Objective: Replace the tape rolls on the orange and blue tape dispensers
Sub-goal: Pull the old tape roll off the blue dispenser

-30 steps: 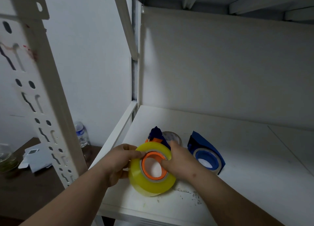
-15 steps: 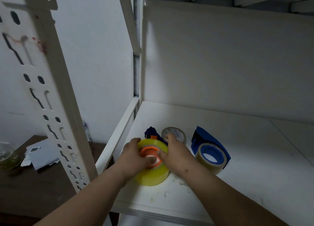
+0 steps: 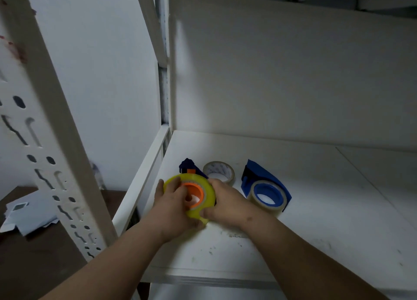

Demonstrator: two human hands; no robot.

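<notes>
A yellow tape roll (image 3: 208,192) sits around the orange hub of the orange tape dispenser (image 3: 195,192), whose dark blue body (image 3: 188,165) sticks out behind it. My left hand (image 3: 173,207) presses on the roll's left face with fingers over the hub. My right hand (image 3: 225,206) grips the roll's right and lower edge. To the right lies the blue tape dispenser (image 3: 264,180) with a clear roll around its blue hub (image 3: 267,192). A thin, nearly used roll (image 3: 218,172) lies flat behind my hands.
Everything rests on a white shelf board (image 3: 316,209) with a back wall close behind. A perforated white upright (image 3: 56,164) stands at the left front. Beyond it, a dark table (image 3: 45,254) holds white papers (image 3: 27,216).
The camera has shifted and the hands now sit lower on the shelf. My left hand has slid further over the roll's face and the orange hub.
</notes>
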